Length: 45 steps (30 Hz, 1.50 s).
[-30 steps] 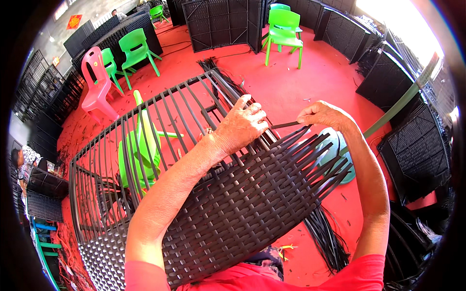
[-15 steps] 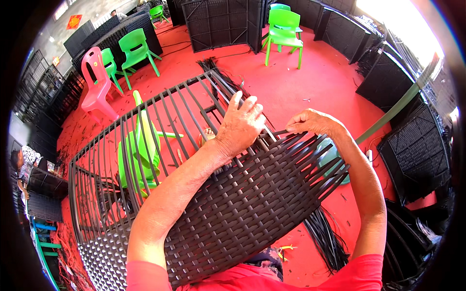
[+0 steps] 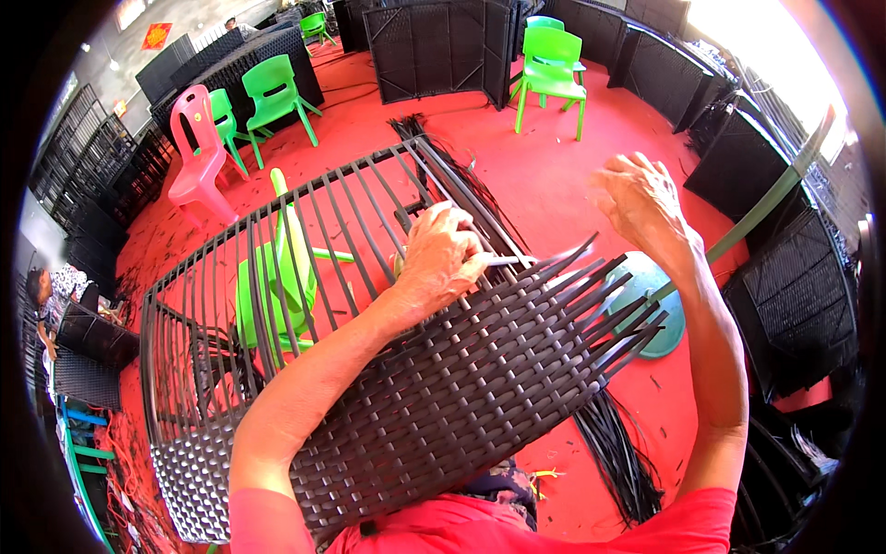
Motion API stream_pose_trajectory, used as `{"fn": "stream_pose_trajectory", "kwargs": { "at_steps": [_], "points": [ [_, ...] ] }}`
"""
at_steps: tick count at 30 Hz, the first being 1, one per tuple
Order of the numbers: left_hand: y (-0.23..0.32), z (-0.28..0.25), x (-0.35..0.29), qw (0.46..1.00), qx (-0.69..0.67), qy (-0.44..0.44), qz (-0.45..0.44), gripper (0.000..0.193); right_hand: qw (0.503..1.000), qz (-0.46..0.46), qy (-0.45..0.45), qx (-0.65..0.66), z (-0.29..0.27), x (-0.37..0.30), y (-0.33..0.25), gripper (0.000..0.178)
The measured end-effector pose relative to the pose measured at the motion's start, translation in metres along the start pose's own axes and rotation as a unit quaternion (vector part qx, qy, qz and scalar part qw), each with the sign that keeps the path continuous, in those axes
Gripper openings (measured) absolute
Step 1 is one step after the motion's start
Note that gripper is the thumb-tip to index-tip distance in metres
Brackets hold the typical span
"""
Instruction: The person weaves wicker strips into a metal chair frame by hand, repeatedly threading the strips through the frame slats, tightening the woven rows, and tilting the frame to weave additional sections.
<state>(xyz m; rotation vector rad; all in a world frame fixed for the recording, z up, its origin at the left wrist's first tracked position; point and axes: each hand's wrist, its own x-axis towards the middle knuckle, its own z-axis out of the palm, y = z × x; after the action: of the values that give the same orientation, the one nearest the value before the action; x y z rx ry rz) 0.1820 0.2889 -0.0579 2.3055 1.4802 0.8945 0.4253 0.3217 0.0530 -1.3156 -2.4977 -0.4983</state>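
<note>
A dark brown wicker panel (image 3: 443, 388) lies slanted in front of me, its near part closely woven and its far part bare parallel bars (image 3: 305, 208). At the edge of the weave, my left hand (image 3: 441, 251) is closed, with a thin, shiny weaving strip (image 3: 503, 261) jutting from its fingers. My right hand (image 3: 641, 198) is raised beyond the panel's right edge, apart from it. Its fingers are bent and smeared by motion, so whether they hold anything is unclear. Loose strip ends (image 3: 618, 323) fan out below it, one of them blurred.
A green chair (image 3: 277, 286) stands behind the bars. A teal round base (image 3: 660, 314) with a slanting pole (image 3: 775, 198) is at the right. A bundle of dark strips (image 3: 618, 452) lies on the red floor. Pink (image 3: 198, 152) and green chairs (image 3: 551, 69) stand farther off; a person (image 3: 65, 291) is far left.
My right hand has let go of a strip end at the weave and swung up and right. My left hand has dropped slightly, its spread fingers now curled. The view has shifted a little.
</note>
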Motion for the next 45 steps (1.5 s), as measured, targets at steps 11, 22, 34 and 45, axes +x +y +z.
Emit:
{"fn": "stream_pose_trajectory", "kwargs": {
  "at_steps": [11,22,34,45],
  "points": [
    [-0.018,0.001,-0.022,0.974,-0.202,-0.025,-0.099,0.039,0.858,0.044,-0.231,0.457,0.069,-0.007,-0.076,0.03],
    [-0.008,0.01,-0.021,0.991,0.037,-0.091,-0.092,0.032,0.936,0.089,-0.11,0.323,0.086,-0.012,-0.084,0.02],
    [-0.01,-0.014,-0.042,0.984,-0.152,0.069,-0.063,0.018,0.908,0.019,-0.081,0.411,0.072,-0.013,-0.097,0.026],
    [-0.037,-0.023,-0.076,0.995,0.072,0.014,-0.074,0.025,0.882,0.052,-0.136,0.449,0.074,-0.013,-0.122,0.022]
  ]
}}
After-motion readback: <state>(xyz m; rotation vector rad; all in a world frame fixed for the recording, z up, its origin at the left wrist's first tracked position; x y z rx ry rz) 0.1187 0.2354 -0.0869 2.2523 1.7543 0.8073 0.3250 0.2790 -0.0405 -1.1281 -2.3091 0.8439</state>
